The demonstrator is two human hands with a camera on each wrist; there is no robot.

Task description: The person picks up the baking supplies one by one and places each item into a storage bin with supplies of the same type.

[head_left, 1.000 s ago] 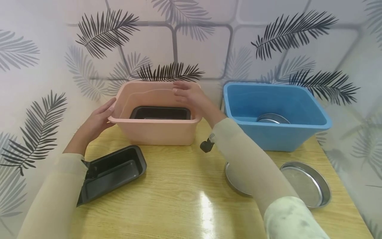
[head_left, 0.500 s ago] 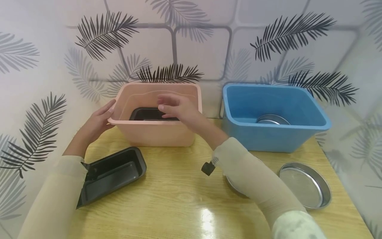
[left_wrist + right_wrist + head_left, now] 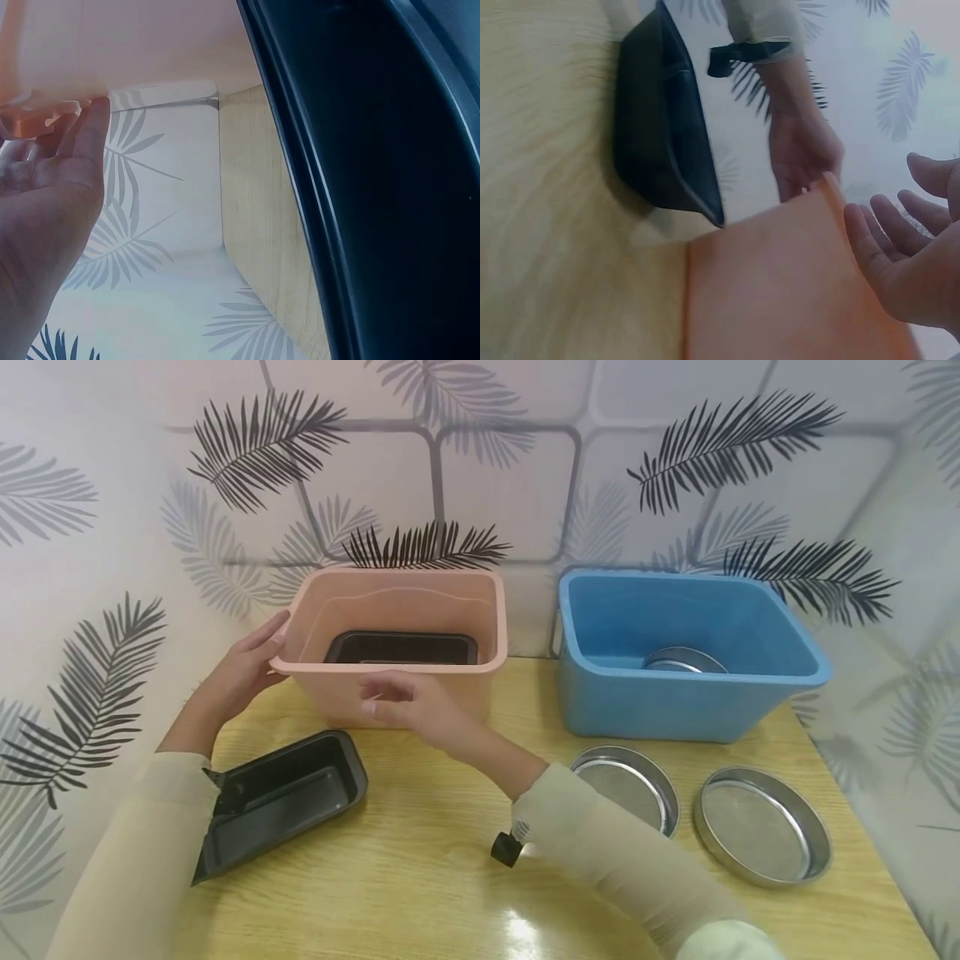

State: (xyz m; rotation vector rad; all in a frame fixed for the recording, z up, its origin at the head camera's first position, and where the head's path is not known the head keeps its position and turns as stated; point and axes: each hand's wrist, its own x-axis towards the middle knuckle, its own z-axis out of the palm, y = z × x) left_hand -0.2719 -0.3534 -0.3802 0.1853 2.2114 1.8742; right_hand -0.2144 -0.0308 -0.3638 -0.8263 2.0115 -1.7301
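A pink plastic bin [image 3: 390,693] stands at the back left with a black loaf pan [image 3: 405,649] inside. My left hand [image 3: 240,668] holds the bin's left end at the rim; in the left wrist view its fingers [image 3: 90,131] reach under the rim. In front of the bin's front wall hovers my right hand [image 3: 416,710], its fingers loosely bent with nothing between them. Another black loaf pan [image 3: 300,793] lies on the table below the left hand, its near end partly behind the left sleeve.
At the back right stands a blue bin [image 3: 675,702] with a round metal pan [image 3: 686,658] inside. Two round metal pans [image 3: 765,827] lie on the wooden table [image 3: 420,893] before it, one partly behind the right sleeve. A patterned wall covering [image 3: 510,485] rises behind the bins.
My right hand has come from the bin's right rim, across its opening, down to the front of it. The left hand stays on the left rim. Both bins and the pans have not moved.
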